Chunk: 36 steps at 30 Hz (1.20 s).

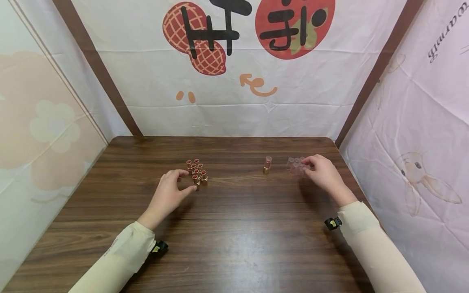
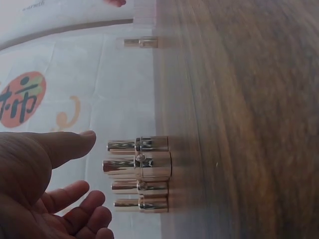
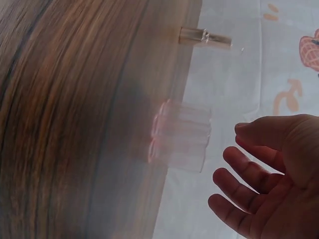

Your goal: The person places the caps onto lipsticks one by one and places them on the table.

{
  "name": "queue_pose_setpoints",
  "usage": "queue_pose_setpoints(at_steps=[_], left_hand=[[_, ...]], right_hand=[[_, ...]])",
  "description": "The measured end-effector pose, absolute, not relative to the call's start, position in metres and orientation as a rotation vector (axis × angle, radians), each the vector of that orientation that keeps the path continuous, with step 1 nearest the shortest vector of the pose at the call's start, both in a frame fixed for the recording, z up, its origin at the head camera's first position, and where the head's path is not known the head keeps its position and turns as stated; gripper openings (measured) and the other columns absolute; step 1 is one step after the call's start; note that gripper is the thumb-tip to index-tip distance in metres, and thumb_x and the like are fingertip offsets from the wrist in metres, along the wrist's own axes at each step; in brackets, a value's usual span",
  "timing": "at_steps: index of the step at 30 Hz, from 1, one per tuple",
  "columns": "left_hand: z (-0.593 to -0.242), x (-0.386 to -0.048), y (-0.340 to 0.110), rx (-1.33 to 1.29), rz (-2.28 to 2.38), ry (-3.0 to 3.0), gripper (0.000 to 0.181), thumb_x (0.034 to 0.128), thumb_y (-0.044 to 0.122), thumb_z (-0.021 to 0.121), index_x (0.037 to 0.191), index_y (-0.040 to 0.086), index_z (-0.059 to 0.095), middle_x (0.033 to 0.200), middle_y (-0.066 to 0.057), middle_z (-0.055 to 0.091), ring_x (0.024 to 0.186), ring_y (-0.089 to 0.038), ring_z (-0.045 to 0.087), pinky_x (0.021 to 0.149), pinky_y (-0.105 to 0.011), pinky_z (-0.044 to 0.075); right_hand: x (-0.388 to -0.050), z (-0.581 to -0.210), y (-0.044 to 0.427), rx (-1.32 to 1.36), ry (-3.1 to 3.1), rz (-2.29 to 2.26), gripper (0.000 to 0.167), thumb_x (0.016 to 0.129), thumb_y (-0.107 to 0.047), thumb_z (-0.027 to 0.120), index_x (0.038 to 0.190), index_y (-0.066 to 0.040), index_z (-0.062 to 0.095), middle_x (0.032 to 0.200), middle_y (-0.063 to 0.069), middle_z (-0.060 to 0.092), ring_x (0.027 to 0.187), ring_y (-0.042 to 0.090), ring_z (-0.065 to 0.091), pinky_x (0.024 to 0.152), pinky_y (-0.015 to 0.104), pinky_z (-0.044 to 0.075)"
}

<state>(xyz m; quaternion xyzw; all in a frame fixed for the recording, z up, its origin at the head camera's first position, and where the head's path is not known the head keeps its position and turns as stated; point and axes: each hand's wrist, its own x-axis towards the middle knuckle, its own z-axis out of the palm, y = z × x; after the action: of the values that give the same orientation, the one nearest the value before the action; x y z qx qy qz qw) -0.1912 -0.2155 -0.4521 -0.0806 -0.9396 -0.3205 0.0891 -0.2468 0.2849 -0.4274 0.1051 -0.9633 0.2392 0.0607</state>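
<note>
Several shiny metallic cyl. tubes (image 1: pixel 196 173) stand nr L grip (image 1: pixel 168 190).

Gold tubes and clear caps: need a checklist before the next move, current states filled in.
1. Left grip open, holding nothing: ok.
2. Right grip open, holding nothing: ok.
3. Clustered gold tubes upright: ok.
4. Lone gold tube upright, clear cap on: ok.
5. Clustered gold tubes capped: not ok, tops bare.
6. Enough loose caps for them: cannot tell, caps overlap and right grip hides some.
</note>
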Motion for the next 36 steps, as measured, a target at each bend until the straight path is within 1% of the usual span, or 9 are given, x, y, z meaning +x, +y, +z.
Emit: queue_pose_setpoints(at_steps=[7,19,27,31,36], left_hand=[[-0.457,-0.19,-0.213,-0.24,-0.959,-2.811,0.055,0.0899,0.033,0.08,0.131,0.004,0.06,0.129,-0.015,0.062,0.116,-0.036,0.053,0.098,-0.053,0.044],[-0.461,-0.188,-0.212,-0.232,-0.964,-2.814,0.053,0.0895,0.033,0.08,0.13,0.004,0.06,0.126,-0.014,0.062,0.115,-0.035,0.054,0.098,-0.052,0.045],[-0.461,-0.189,-0.213,-0.227,-0.967,-2.818,0.052,0.0892,0.031,0.081,0.129,0.004,0.06,0.126,-0.014,0.062,0.115,-0.037,0.054,0.098,-0.052,0.045],[-0.462,-0.191,-0.213,-0.218,-0.958,-2.83,0.052,0.0896,0.031,0.08,0.129,0.003,0.06,0.126,-0.015,0.062,0.115,-0.036,0.054,0.098,-0.052,0.045],[-0.465,-0.197,-0.211,-0.189,-0.95,-2.864,0.052,0.0904,0.033,0.079,0.129,0.004,0.061,0.126,-0.015,0.062,0.112,-0.033,0.054,0.095,-0.052,0.046]], right_hand=[[-0.252,-0.434,0.29,0.319,-2.983,0.687,0.031,0.096,-0.012,0.068,0.124,0.0,0.068,0.12,0.02,0.065,0.11,0.038,0.062,0.093,0.055,0.049],[-0.256,-0.438,0.291,0.251,-2.983,0.629,0.034,0.095,-0.018,0.071,0.124,-0.002,0.067,0.12,0.021,0.064,0.109,0.037,0.062,0.092,0.056,0.049],[-0.258,-0.437,0.291,0.214,-3.027,0.508,0.038,0.095,-0.02,0.07,0.126,0.001,0.066,0.124,0.026,0.063,0.116,0.043,0.06,0.096,0.06,0.047],[-0.26,-0.438,0.292,0.19,-3.054,0.486,0.037,0.095,-0.02,0.068,0.126,0.001,0.066,0.124,0.026,0.065,0.116,0.043,0.061,0.095,0.06,0.047],[-0.263,-0.441,0.294,0.143,-3.062,0.502,0.034,0.096,-0.02,0.066,0.124,0.0,0.067,0.12,0.024,0.068,0.11,0.04,0.064,0.09,0.059,0.049]])
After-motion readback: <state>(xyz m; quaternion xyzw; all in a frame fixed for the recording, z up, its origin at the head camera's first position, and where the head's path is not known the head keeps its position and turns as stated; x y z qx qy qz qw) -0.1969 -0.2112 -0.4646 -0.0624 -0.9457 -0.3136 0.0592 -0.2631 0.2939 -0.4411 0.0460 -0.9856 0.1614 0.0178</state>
